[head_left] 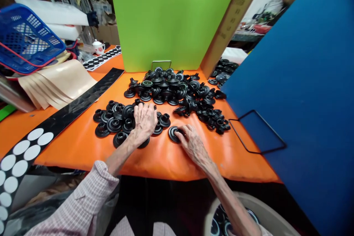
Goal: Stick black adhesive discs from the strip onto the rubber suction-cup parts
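Observation:
My right hand (190, 142) rests on the orange surface with thumb and fingers closed around a black ringed disc (173, 135). The disc lies nearly flat, its middle covered by my fingers. Further left, my left hand (145, 118) reaches into a loose group of black flanged discs with raised hollow necks (113, 124). Its fingers are bent down and pressed together; the fingertips and whatever they grip are hidden behind the knuckles. Behind both hands spreads a larger heap of similar black discs (164, 85), some showing pale rings. Small black collar-like pieces (219, 122) lie at its right end.
A green panel (177, 18) stands behind the heap, and a blue panel (298, 96) with a wire handle (258, 152) flanks the right. A black sticker strip (74, 105) crosses the left side. Below the right edge sits a round tub (265, 206); a blue basket (30, 38) is far left.

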A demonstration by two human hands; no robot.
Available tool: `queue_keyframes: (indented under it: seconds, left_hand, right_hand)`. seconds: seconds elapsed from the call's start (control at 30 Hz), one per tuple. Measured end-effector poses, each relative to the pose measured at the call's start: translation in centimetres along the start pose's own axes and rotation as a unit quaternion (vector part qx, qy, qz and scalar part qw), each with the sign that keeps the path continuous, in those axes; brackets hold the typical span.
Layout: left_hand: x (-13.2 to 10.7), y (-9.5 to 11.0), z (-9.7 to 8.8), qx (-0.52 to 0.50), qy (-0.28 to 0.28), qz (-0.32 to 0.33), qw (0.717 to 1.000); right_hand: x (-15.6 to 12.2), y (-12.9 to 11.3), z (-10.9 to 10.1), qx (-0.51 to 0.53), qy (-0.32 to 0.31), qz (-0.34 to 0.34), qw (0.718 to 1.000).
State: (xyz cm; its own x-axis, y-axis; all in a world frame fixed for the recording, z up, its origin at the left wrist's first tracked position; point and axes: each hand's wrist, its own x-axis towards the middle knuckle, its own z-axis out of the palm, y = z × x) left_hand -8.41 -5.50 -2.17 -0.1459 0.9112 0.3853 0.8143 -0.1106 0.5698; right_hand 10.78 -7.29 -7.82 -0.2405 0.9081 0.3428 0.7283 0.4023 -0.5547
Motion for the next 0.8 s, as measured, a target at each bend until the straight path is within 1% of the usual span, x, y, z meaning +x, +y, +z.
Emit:
queue_keyframes:
  seconds: [0.07,0.1,0.13,0.17,0.2,0.23,0.27,0.3,0.33,0.37,0.4,0.43,0.47,0.53,0.6,0.67,0.7,0.73,0.8]
  left_hand:
    - [-1.1,0.8,-0.5,0.009,-0.013,0.000,1.000]
    - [-1.9,1.2,-0.8,-0.008,-0.029,-0.013,0.999]
    - [-3.0,1.7,-1.1,-0.048,-0.057,-0.035,0.997]
    - [-4.1,2.1,-1.4,-0.111,-0.104,-0.065,0.986]
    - [-5.2,2.3,-1.6,-0.196,-0.162,-0.103,0.962]
    - [-6.2,2.4,-1.6,-0.293,-0.217,-0.150,0.919]
    - [-7.0,2.4,-1.6,-0.388,-0.257,-0.202,0.862]
    - [-7.7,2.2,-1.4,-0.468,-0.275,-0.254,0.801]
    - [-8.2,2.0,-1.3,-0.526,-0.273,-0.303,0.747]
    - [-8.6,1.7,-1.1,-0.561,-0.259,-0.345,0.706]
    - [-8.8,1.4,-0.9,-0.581,-0.242,-0.375,0.681]
    - [-9.1,1.1,-0.8,-0.591,-0.231,-0.390,0.668]
    - [-9.3,0.8,-0.7,-0.597,-0.228,-0.393,0.661]
    - [-9.8,0.3,-0.7,-0.607,-0.237,-0.378,0.657]
    - [-10.2,0.0,-0.8,-0.616,-0.247,-0.355,0.658]
    - [-10.6,-0.3,-0.8,-0.626,-0.250,-0.339,0.656]
    - [-10.7,-0.5,-0.8,-0.631,-0.248,-0.335,0.654]
    - [-10.8,-0.6,-0.8,-0.636,-0.246,-0.332,0.652]
    - [-11.0,-0.8,-0.6,-0.643,-0.242,-0.327,0.648]
  right_hand:
    - [-0.7,-1.0,-0.7,0.046,0.012,0.019,0.999]
    - [-1.0,-1.8,-1.1,0.078,0.021,0.032,0.996]
    - [-1.4,-2.6,-1.5,0.110,0.028,0.042,0.993]
    - [-1.7,-3.3,-1.8,0.139,0.029,0.049,0.989]
    - [-1.9,-4.0,-2.0,0.165,0.022,0.050,0.985]
    - [-2.0,-4.4,-2.1,0.187,0.005,0.047,0.981]
    - [-1.8,-4.5,-2.1,0.202,-0.014,0.046,0.978]
    - [-1.4,-4.2,-2.0,0.197,-0.026,0.050,0.979]
    - [-0.7,-3.5,-1.7,0.174,-0.025,0.058,0.983]
    - [0.2,-2.4,-1.4,0.140,-0.011,0.071,0.988]
    - [1.2,-1.2,-1.1,0.087,0.019,0.088,0.992]
    - [2.2,0.2,-0.7,0.053,0.046,0.099,0.993]
    - [3.3,1.5,-0.3,0.033,0.063,0.106,0.992]
    - [5.1,3.3,0.2,0.017,0.078,0.115,0.990]
    - [5.9,4.0,0.3,0.013,0.078,0.115,0.990]
    - [5.5,3.8,-0.1,0.015,0.069,0.103,0.992]
    - [4.9,3.5,-0.5,0.024,0.048,0.095,0.994]
    - [4.2,3.2,-0.9,0.045,0.004,0.088,0.995]
    - [2.4,2.8,-1.5,0.098,-0.124,0.075,0.985]
